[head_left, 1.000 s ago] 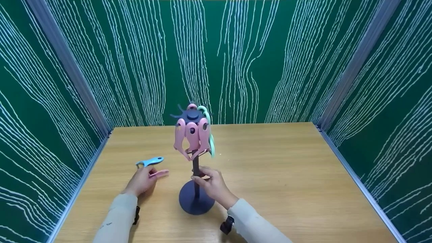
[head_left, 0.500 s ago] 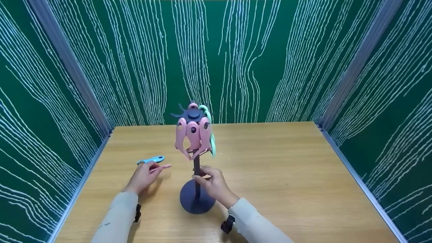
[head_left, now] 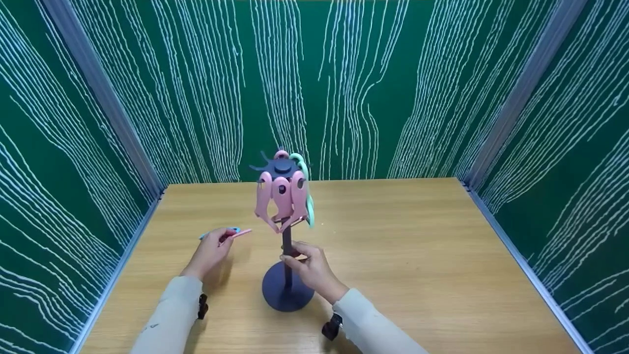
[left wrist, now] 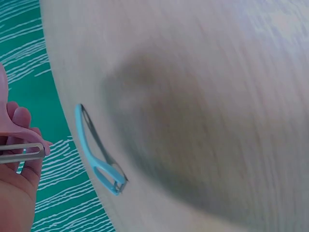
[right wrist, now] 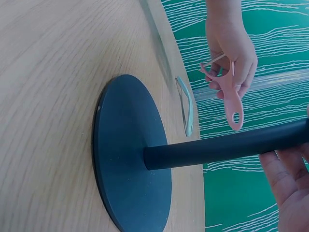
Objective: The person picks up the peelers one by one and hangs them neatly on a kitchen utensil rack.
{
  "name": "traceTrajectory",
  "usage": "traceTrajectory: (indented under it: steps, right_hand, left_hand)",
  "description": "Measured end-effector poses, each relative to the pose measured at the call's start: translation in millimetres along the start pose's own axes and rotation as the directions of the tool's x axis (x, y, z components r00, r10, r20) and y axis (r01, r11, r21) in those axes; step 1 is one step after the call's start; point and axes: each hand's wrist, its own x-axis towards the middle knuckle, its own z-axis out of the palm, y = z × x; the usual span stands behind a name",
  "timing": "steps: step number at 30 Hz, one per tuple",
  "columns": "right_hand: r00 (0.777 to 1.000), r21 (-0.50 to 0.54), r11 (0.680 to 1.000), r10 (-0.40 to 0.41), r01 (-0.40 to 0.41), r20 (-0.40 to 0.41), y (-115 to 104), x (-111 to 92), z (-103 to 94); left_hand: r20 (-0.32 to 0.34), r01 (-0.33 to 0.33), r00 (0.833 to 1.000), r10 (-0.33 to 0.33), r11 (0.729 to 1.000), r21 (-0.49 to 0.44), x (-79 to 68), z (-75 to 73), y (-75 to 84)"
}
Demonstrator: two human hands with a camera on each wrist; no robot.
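My left hand point(head_left: 209, 255) holds a pink peeler point(right wrist: 233, 105) by its handle, raised off the table, with the holed handle end pointing away from the hand. A blue peeler point(left wrist: 83, 140) lies on the table beyond that hand, partly covered by it in the head view. With my right hand point(head_left: 318, 273) I grip the upright pole point(right wrist: 207, 151) of a dark stand. From the hooks on its top hang several pink peelers point(head_left: 282, 196), and a mint green one point(head_left: 310, 211) is at its right side. Those at the back are mostly hidden.
The stand's round base point(head_left: 280, 300) rests on the wooden table point(head_left: 417, 255). Dark bare hooks point(head_left: 256, 167) stick out at the top left of the stand. Green walls with white lines point(head_left: 339, 98) enclose the table at the back and sides.
My left hand has lifted the pink peeler from the table, moving up and slightly forward over the blue one. The right hand stays on the pole.
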Motion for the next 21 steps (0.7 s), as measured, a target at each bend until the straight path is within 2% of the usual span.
traceTrajectory:
  steps: [8, 15, 21]
  right_hand:
    - [1.000, 0.000, 1.000, 0.003, -0.003, 0.003, -0.1, 0.1, 0.2]
    - [1.000, 0.010, 1.000, -0.007, 0.007, 0.000, 0.1, 0.6, 0.4]
    - [1.000, 0.014, 0.999, -0.030, 0.030, -0.005, -1.5, -0.5, 0.1]
  left_hand:
    - [-0.013, -0.039, 0.999, 0.039, 0.999, 0.011, 1.4, -8.5, 8.1]
    - [-0.023, -0.019, 1.000, 0.017, 0.998, -0.065, -1.7, -18.4, 17.8]
    - [-0.070, -0.085, 0.994, 0.083, 0.996, -0.031, -4.9, -24.5, 32.0]
